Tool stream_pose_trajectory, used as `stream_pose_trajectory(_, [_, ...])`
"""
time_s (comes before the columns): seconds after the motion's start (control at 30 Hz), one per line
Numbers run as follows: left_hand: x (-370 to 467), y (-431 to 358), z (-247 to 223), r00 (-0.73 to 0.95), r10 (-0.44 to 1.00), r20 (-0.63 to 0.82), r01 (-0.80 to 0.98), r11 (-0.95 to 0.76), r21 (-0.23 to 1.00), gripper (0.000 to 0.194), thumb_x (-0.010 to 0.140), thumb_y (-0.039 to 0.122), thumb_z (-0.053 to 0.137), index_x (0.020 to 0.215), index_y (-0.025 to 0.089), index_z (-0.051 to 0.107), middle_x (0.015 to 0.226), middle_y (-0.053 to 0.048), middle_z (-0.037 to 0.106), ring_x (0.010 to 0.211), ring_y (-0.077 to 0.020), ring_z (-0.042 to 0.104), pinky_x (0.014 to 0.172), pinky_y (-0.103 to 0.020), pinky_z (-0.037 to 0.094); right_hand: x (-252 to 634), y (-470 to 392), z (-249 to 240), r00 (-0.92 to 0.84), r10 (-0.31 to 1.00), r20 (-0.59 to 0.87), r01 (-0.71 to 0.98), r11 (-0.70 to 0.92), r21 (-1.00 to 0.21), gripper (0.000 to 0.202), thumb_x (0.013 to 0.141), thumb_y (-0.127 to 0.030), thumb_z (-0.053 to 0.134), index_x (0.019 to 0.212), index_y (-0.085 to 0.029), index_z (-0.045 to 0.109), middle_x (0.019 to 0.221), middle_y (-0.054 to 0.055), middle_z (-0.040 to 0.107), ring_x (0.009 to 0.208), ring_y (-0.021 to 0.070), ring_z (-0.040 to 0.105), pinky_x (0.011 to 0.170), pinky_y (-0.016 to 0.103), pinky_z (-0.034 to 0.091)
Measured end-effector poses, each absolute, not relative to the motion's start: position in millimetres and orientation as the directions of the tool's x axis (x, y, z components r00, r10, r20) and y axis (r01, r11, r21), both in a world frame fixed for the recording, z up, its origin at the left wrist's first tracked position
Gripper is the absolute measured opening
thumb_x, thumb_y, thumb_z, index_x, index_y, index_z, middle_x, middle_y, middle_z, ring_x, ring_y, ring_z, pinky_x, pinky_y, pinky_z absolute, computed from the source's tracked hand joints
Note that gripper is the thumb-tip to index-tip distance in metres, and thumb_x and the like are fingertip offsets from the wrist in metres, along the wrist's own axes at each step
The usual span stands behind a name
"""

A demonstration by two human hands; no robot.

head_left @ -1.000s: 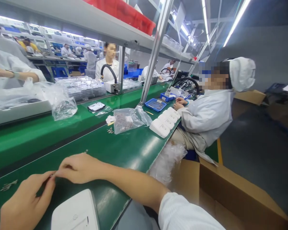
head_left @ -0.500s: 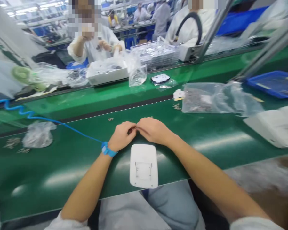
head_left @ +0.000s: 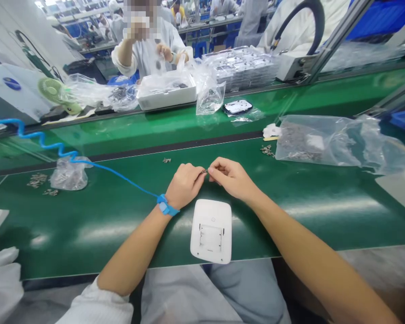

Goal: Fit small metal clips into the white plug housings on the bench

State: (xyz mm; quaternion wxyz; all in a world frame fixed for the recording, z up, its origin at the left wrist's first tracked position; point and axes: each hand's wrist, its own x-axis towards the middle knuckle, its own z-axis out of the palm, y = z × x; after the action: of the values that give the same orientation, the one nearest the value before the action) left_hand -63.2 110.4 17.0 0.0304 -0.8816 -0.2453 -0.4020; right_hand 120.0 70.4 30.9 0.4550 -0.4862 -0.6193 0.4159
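Observation:
My left hand [head_left: 185, 183], with a blue wrist strap [head_left: 167, 206] on its wrist, is closed in a pinch over the green work surface. Between its fingertips shows a small dark metal piece [head_left: 204, 171], too small to name. My right hand [head_left: 232, 179] is also closed, thumb and finger pinched at the other end of that piece. Just below both hands lies a white plastic housing [head_left: 211, 209], with a rectangular recess facing up. A few small metal pieces [head_left: 167, 160] lie beyond my left hand.
To the right are a clear bag of small metal parts [head_left: 297, 139] and a loose pile [head_left: 267, 150]. At left lie a crumpled plastic bag [head_left: 69, 175] and more small parts [head_left: 37, 180]. A blue coiled cord [head_left: 47, 141] runs to my wrist. A co-worker [head_left: 151, 49] sits opposite.
The view has shifted, so most things sit further right or left in the frame. My hands have drawn slightly apart, and the small metal piece now shows between my fingertips.

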Motion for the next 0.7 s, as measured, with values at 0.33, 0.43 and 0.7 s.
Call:
stream_pose_trajectory(0.33, [-65.5, 105.4, 25.6, 0.601, 0.535, 0.594, 0.267, -0.835, 0.482, 0.013, 0.099, 0.024, 0.050, 0.096, 0.019, 0.062, 0.073, 0.001, 0.067, 0.071, -0.0128, 0.059, 0.069, -0.027, 0.047, 122.7, 68.8, 37.5, -0.107, 0.954, 0.280, 0.250, 0.298, -0.921, 0.025, 0.089, -0.042, 0.061, 0.076, -0.020, 0.058, 0.068, 0.000, 0.055, 0.060, 0.0123, 0.045, 0.057, 0.029, 0.035])
stream_pose_trajectory(0.43, [-67.6, 110.1, 24.7, 0.620, 0.399, 0.676, 0.301, -0.916, 0.265, 0.015, 0.100, 0.022, 0.048, 0.099, 0.019, 0.063, 0.077, -0.003, 0.067, 0.073, -0.0148, 0.057, 0.070, -0.031, 0.045, 121.2, 69.7, 38.0, -0.225, 0.974, -0.036, -0.050, -0.048, -0.998, 0.037, 0.085, -0.050, 0.062, 0.068, -0.020, 0.049, 0.060, -0.004, 0.041, 0.052, 0.0080, 0.033, 0.048, 0.024, 0.023])
stream_pose_trajectory(0.7, [-66.7, 110.8, 16.3, 0.610, 0.247, 0.753, 0.406, -0.913, -0.029, 0.010, 0.095, 0.016, 0.050, 0.091, 0.020, 0.058, 0.071, -0.002, 0.060, 0.071, -0.0176, 0.056, 0.067, -0.035, 0.038, 116.6, 62.0, 49.9, -0.426, 0.834, -0.350, -0.149, -0.446, -0.883, 0.041, 0.086, -0.050, 0.060, 0.066, -0.023, 0.037, 0.058, -0.009, 0.023, 0.046, 0.0046, 0.011, 0.045, 0.024, 0.005])
